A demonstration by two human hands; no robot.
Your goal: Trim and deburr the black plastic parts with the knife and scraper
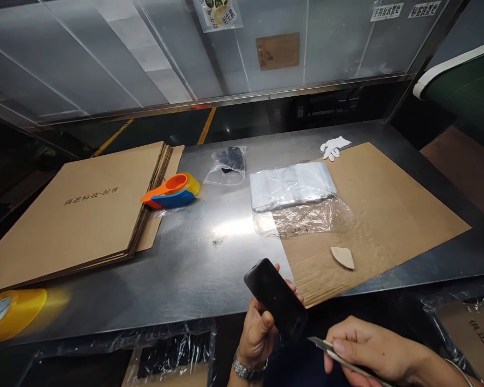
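Where thumb presses, black device (276,298) in left hand (258,333)

The lower end of the black device (275,298) is covered by the left hand (258,333) gripping it, so its full length cannot be told. That hand's wrist, with a metal watch (248,370), is cut off by the bottom edge. Just right of the grip, the thin metal blade (320,343) vanishes under the right hand (371,352); its handle end runs out of frame. Far left of the grip, a yellow tape roll (12,314) is smeared with blur and clipped by the left edge. Well beyond the grip, the contents of the small clear bag (228,164) are dark and unreadable, and the posted labels (387,11) are too small to read.
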